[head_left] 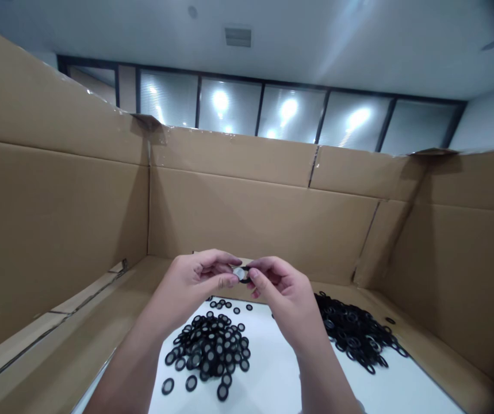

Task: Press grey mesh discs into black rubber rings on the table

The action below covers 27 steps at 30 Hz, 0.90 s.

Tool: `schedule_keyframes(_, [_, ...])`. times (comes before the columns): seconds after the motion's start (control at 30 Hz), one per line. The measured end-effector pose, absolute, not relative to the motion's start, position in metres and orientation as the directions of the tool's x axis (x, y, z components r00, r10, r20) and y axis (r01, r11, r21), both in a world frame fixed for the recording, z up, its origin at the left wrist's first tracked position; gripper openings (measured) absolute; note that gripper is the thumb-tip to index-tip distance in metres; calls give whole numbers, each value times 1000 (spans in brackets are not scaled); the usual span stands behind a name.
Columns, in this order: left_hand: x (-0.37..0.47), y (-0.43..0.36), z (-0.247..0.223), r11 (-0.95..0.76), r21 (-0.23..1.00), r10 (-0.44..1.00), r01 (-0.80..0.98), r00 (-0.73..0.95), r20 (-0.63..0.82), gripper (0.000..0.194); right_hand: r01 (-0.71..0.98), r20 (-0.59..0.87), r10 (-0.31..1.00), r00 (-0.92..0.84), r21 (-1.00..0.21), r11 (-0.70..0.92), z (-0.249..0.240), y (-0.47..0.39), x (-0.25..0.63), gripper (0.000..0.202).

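Note:
My left hand [201, 279] pinches a small pale round disc [240, 273] between thumb and fingers. Against its right side, my right hand [282, 287] grips a black ring [245, 281]. The disc and the ring overlap in front of me, above the white surface; whether the disc sits inside the ring I cannot tell. Below my left hand lies a pile of black rings with grey centres [212, 348]. To the right of my right forearm is a heap of black rings with open centres [352, 330], partly hidden by that arm.
Cardboard walls [238, 213] enclose the work area at the left, back and right. A white sheet or board [268, 368] lies beneath the piles on the cardboard floor. Several filled rings [237, 310] lie scattered behind the left pile, and one loose black ring [390, 320] lies beside the right heap.

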<state>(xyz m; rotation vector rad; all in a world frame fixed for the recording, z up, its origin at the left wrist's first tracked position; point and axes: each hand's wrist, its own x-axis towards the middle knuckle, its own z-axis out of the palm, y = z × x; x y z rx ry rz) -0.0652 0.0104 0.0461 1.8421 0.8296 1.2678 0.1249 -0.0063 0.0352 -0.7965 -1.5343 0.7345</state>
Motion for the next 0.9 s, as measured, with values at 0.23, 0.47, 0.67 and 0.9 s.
schedule_keyframes(0.23, [-61, 11, 45, -499, 845, 849, 191, 301, 434, 16, 183, 558, 827, -72, -808, 561, 34, -8, 122, 13])
schedule_keyframes(0.47, [-63, 9, 46, -537, 809, 837, 240, 265, 478, 17, 254, 564, 825, -41, -793, 554, 34, -9, 126, 13])
schedule_keyframes(0.67, [-63, 10, 45, -590, 735, 807, 334, 266, 527, 10, 327, 572, 818, -50, -765, 555, 35, -9, 123, 12])
schedule_keyframes(0.9, [-63, 6, 47, -577, 718, 817, 390, 271, 509, 9, 400, 586, 810, -42, -733, 551, 33, -8, 123, 11])
